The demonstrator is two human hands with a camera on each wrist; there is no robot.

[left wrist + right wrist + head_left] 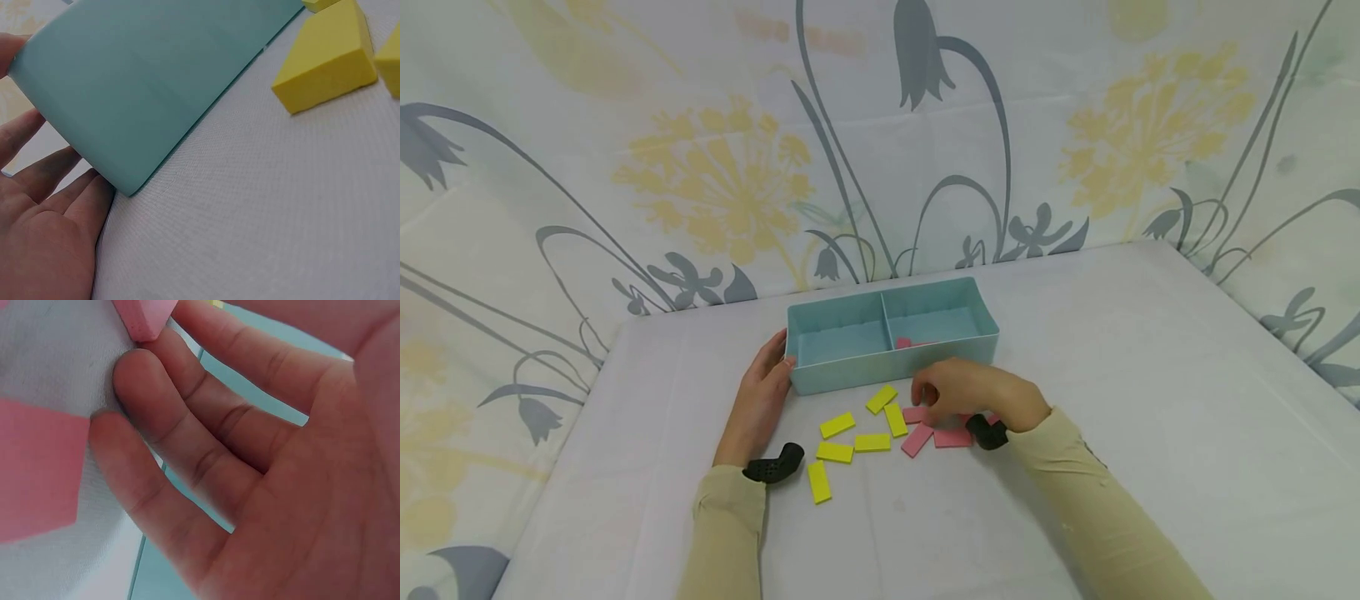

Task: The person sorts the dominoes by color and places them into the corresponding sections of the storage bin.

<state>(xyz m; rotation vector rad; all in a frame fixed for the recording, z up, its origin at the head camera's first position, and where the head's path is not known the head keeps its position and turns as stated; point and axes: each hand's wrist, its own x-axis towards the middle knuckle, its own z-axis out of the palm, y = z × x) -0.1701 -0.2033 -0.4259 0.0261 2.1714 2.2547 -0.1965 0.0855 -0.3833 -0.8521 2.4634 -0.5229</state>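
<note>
A pale blue two-compartment box stands on the white-covered table. My left hand holds its left end, thumb at the front corner and fingers along the side wall; in the left wrist view those fingers partly pass behind the wall. Just in front of the box, my right hand pinches a small pink block with bent fingers; its thumb contact is hidden. More pink blocks lie under and beside this hand. In the box's right compartment are pink blocks, mostly concealed by the front wall.
Several yellow blocks lie scattered between the two hands, in front of the box. The left compartment shows its bare floor. A floral-printed cloth hangs behind the table and along its sides.
</note>
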